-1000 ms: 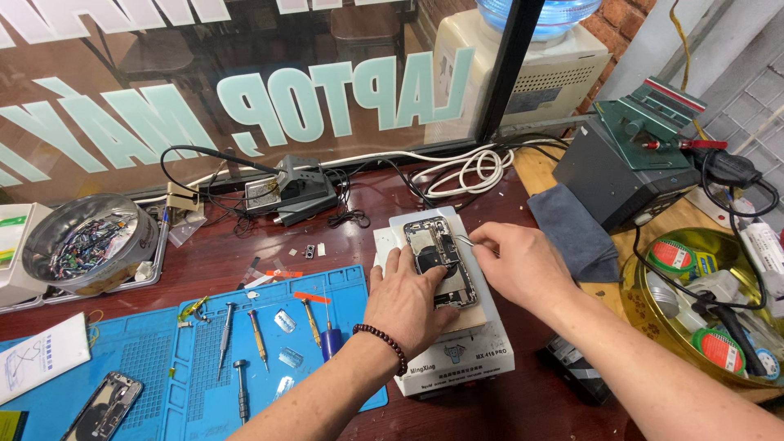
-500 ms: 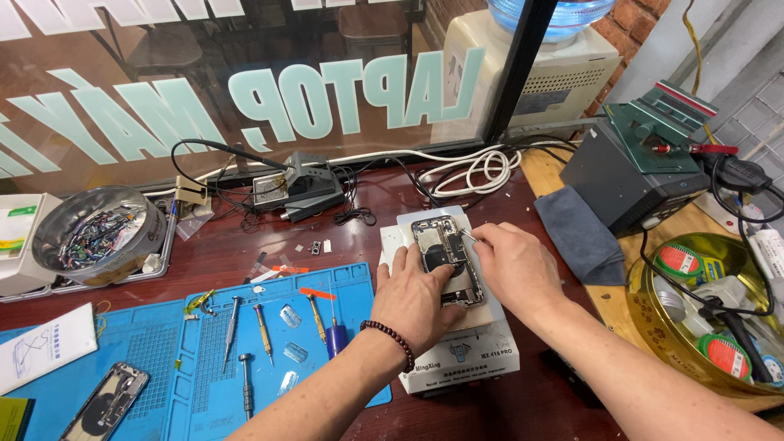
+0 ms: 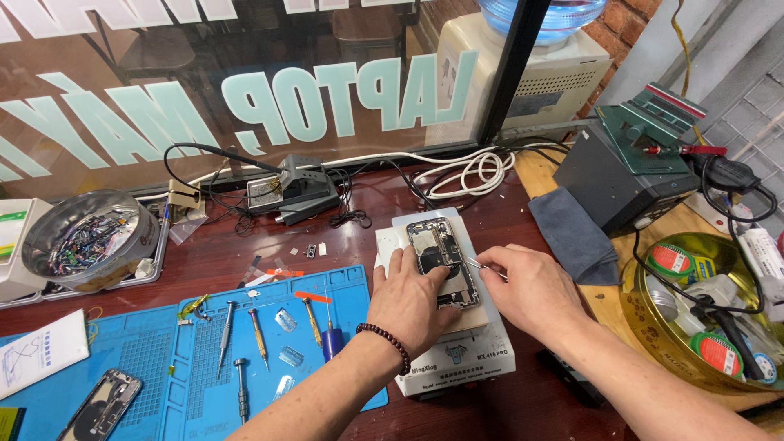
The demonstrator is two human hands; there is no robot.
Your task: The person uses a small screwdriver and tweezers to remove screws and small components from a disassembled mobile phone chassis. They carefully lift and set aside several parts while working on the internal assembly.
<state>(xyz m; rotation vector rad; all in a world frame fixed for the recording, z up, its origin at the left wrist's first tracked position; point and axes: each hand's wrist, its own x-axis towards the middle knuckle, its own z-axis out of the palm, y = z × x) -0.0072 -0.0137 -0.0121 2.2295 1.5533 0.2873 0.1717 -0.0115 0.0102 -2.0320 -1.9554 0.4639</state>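
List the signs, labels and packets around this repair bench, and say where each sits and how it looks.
Pale lettering on the window glass, behind the bench.
White leaflet, far left, beside the blue mat.
Round red-and-green labelled tape rolls in the gold tin, right.
White-and-green box, left edge.

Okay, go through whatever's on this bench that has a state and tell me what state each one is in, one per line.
Phone: back off, insides exposed, lying on the heating plate.
Left hand: pressing down on the phone.
Right hand: pinching thin tweezers, tip at the phone.
Second phone: opened, on the blue mat.
Round tin: uncovered, full of small parts.
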